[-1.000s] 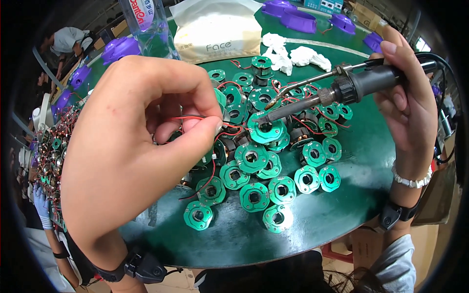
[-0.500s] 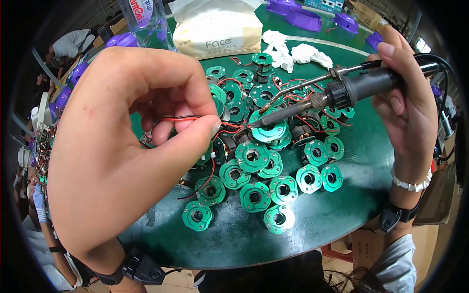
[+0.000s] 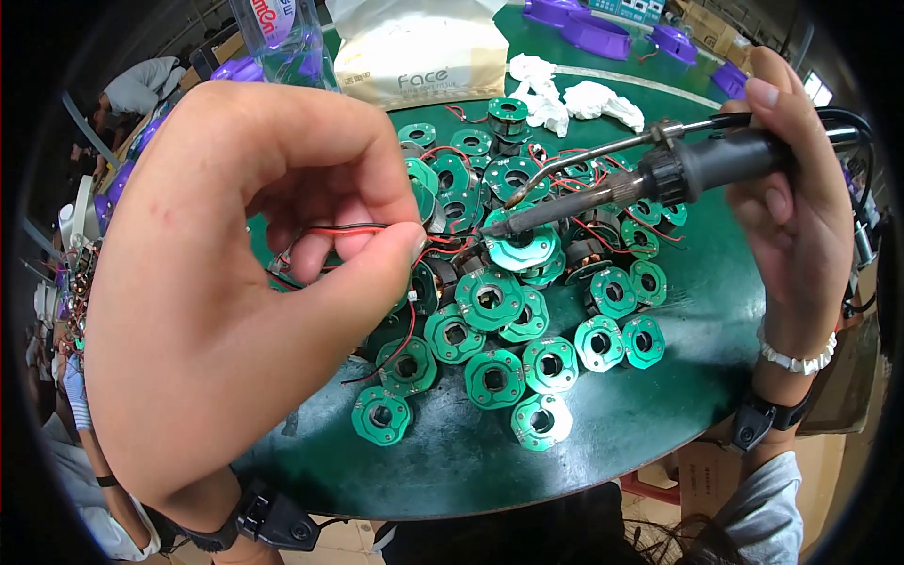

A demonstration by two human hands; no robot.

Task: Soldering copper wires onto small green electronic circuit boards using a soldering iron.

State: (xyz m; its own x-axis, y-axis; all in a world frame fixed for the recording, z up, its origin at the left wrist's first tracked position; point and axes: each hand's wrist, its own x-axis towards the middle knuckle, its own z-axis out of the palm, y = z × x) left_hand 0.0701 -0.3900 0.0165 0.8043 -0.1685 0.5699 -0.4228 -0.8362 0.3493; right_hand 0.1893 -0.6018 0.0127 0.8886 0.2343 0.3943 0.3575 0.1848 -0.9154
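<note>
Left hand up close and big, fingers pinched tight on thin red and black wires. Held out to the right, so the bare wire ends reach the round green circuit board with a hole in the middle on top of the pile. Right hand on the far right, fingers wrapped all the way round the black handle of the long soldering iron with a grey metal tip. Slanted down to the left, so the pointy tip sits right at the edge of that same board, next to the wire ends. Cannot tell if tip and wire touch.

Many more flat green round boards spread on the dark green tabletop, some stacked, some side by side, near and in the middle. Bumpy edges, shiny tops, thin red wires curling between them. Far back, a soft pale bag of tissues and crumpled white paper wads. Purple plastic dishes far right. White bead band and black strap on the right wrist.
</note>
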